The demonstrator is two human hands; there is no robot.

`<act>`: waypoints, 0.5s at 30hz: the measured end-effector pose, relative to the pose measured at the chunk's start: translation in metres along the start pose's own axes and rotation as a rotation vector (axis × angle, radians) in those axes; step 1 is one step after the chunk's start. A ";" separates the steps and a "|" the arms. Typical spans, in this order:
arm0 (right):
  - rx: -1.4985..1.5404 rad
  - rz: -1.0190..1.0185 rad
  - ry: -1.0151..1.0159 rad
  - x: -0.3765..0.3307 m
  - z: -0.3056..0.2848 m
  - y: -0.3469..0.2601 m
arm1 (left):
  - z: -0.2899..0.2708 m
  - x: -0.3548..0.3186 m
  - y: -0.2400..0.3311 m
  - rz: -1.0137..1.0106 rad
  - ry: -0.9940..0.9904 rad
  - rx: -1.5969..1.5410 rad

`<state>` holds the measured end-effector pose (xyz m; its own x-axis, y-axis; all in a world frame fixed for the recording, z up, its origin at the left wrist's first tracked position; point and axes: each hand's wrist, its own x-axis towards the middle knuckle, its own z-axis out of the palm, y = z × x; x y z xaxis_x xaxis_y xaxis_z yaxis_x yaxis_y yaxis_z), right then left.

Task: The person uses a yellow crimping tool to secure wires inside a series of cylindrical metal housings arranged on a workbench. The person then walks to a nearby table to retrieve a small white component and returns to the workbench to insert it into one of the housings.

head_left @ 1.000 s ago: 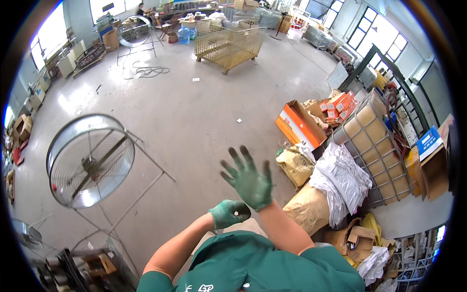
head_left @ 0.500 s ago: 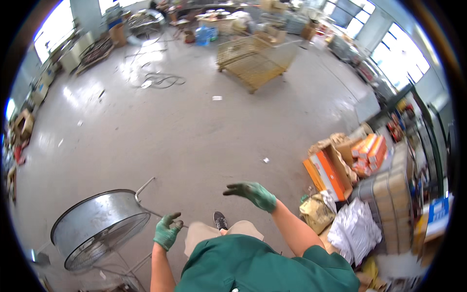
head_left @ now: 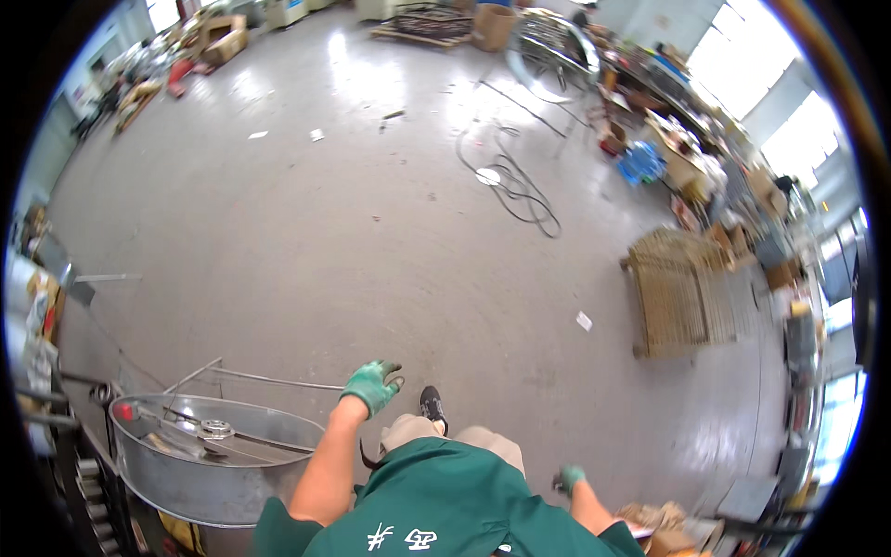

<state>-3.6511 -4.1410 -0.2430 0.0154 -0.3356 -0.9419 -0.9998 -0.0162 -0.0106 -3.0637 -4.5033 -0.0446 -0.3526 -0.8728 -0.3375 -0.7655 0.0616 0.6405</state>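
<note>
Grey concrete floor (head_left: 371, 241) fills a large workshop seen from above, looking down past a person in a green top. At about 6 o'clock the person's left hand (head_left: 372, 385), in a green glove, hangs in the air with its fingers loosely curled and nothing in it. Just to its left, at about 8 o'clock, stands a large round galvanised metal drum (head_left: 218, 464), open at the top; the hand is near its rim but not touching it. Inside the drum a metal crossbar (head_left: 223, 434) with a small round hub spans the opening, with a red knob (head_left: 123, 410) at its far left end. The right hand (head_left: 567, 479), also green-gloved, sits low at about 5 o'clock beside the person's hip; whether it is open or closed cannot be told. One dark shoe (head_left: 432, 406) shows just right of the left hand. Ahead the floor is wide and bare out to the middle. At 3 o'clock lies a wire mesh cage (head_left: 682, 292), and at about 1 o'clock a loose coil of black cable (head_left: 515, 186). Cluttered shelves and boxes line the right wall at 2 to 4 o'clock, under bright windows.
</note>
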 end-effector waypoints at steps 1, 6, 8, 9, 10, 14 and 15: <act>0.139 0.053 -0.125 -0.004 -0.018 -0.005 | -0.021 0.028 0.000 -0.033 -0.030 -0.006; 0.966 0.240 -0.104 0.091 -0.200 -0.041 | -0.106 0.154 -0.036 -0.213 -0.054 -0.168; 0.919 0.179 -0.048 0.146 -0.304 -0.035 | -0.116 0.211 -0.074 -0.249 -0.060 -0.071; 0.874 0.149 -0.008 0.176 -0.356 -0.024 | -0.119 0.238 -0.094 -0.319 -0.088 -0.059; 0.813 0.119 0.026 0.200 -0.408 -0.010 | -0.121 0.255 -0.115 -0.395 -0.141 -0.034; 0.315 0.047 0.299 0.308 -0.666 0.079 | -0.092 0.261 -0.193 -0.745 -0.020 -0.208; 0.207 0.086 0.388 0.325 -0.749 0.094 | -0.077 0.258 -0.218 -0.854 0.001 -0.350</act>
<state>-3.7312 -4.9571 -0.2983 -0.1040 -0.6566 -0.7470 -0.9783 0.2030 -0.0423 -2.9464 -4.7789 -0.2187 0.2581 -0.5548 -0.7909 -0.5592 -0.7534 0.3459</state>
